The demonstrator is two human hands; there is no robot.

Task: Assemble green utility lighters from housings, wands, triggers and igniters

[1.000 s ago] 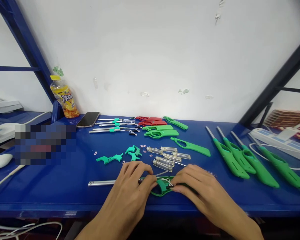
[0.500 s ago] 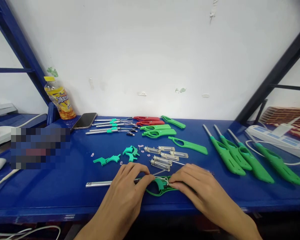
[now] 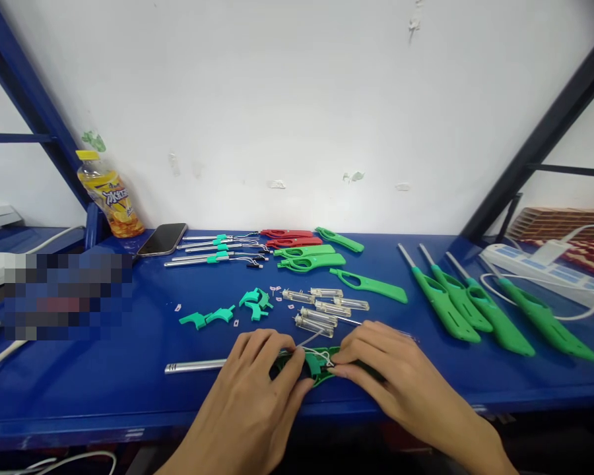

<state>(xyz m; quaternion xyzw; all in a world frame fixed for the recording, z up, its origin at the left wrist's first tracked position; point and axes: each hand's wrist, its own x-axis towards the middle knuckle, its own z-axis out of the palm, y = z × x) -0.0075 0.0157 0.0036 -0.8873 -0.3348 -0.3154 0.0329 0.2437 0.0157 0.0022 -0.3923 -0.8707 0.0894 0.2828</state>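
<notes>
A green lighter shell half lies near the table's front edge, with a teal trigger and thin white wires in it. A metal lighter tube sticks out to the left. My left hand is closed around the shell's front end, thumb and index finger by the trigger. My right hand pinches at the wires and a small dark part over the shell's middle; the fingertips partly hide it. Just behind lie several clear fuel tanks and loose teal triggers.
Further back are metal tubes with wires, red shell halves, green shell halves and a phone. Several green lighters lie at right beside a white power strip. A drink bottle stands at back left.
My left thumb and index finger have moved down and right over the shell, beside the trigger. My right hand stays pinched at the wires. The whole view has shifted slightly.
</notes>
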